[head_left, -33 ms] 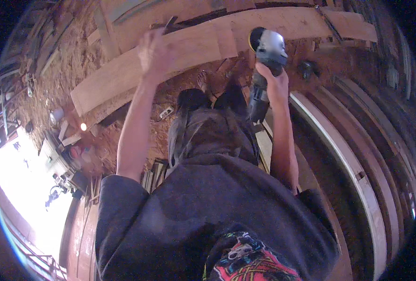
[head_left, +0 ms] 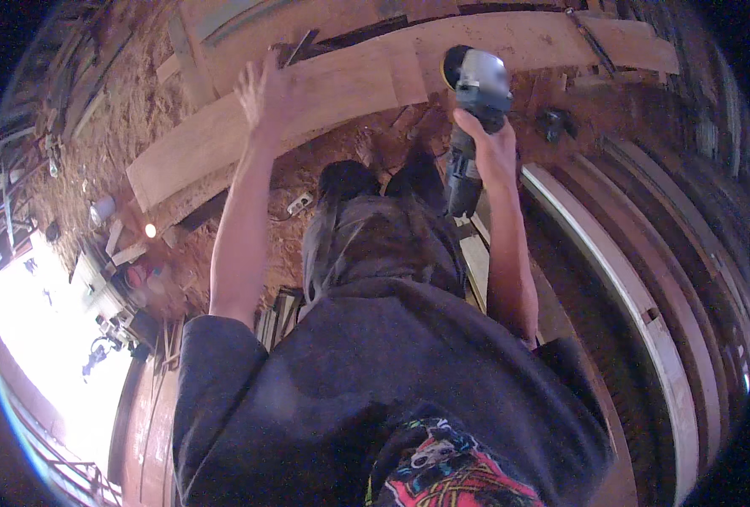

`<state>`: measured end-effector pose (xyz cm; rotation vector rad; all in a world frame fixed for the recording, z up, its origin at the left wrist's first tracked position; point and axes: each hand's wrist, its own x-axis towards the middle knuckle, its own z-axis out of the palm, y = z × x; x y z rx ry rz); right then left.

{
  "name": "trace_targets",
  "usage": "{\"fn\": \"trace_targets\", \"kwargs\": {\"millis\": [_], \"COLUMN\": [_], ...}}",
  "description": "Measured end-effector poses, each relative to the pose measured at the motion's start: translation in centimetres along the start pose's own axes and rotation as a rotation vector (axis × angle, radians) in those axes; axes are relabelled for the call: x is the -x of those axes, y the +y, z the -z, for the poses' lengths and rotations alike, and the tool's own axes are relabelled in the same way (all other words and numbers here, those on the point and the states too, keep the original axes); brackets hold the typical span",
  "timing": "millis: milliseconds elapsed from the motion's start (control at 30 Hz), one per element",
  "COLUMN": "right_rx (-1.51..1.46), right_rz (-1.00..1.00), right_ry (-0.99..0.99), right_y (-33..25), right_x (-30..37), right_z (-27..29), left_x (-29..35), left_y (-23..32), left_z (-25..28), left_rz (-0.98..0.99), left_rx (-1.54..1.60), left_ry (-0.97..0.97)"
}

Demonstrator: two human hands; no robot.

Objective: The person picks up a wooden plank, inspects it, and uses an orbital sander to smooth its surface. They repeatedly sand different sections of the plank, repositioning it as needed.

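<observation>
My right hand grips an angle grinder by its dark body. Its round disc points to the left, and the grey metal head is held up, apart from the wood. Over the long wide wooden board to the left, my left hand is open with fingers spread, holding nothing. Whether it touches the board I cannot tell. A thin dark bar lies close to its fingertips.
A white power strip lies on the reddish ground left of my legs. Long planks are stacked at the right. A dark object sits beyond my right hand. A glowing light spot and a white container are at the left.
My left hand has shifted slightly left and its fingers have spread apart. The right hand has moved a little left and up with the grinder.
</observation>
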<state>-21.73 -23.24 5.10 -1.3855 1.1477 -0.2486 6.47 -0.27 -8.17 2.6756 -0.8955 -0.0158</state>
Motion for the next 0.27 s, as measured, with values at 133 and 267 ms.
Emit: {"fn": "trace_targets", "kwargs": {"millis": [133, 267], "right_rx": [-0.085, -0.009], "right_rz": [0.002, -0.005], "right_ry": [-0.029, -0.019], "right_y": [0.5, 2.8], "right_x": [0.0, -1.0], "right_z": [-0.1, 1.9], "left_x": [0.9, 2.6], "left_y": [1.4, 4.7], "left_z": [-1.5, -3.3], "left_rz": [0.149, 0.202], "left_rx": [-0.078, -0.069], "left_ry": [-0.062, -0.077]}}
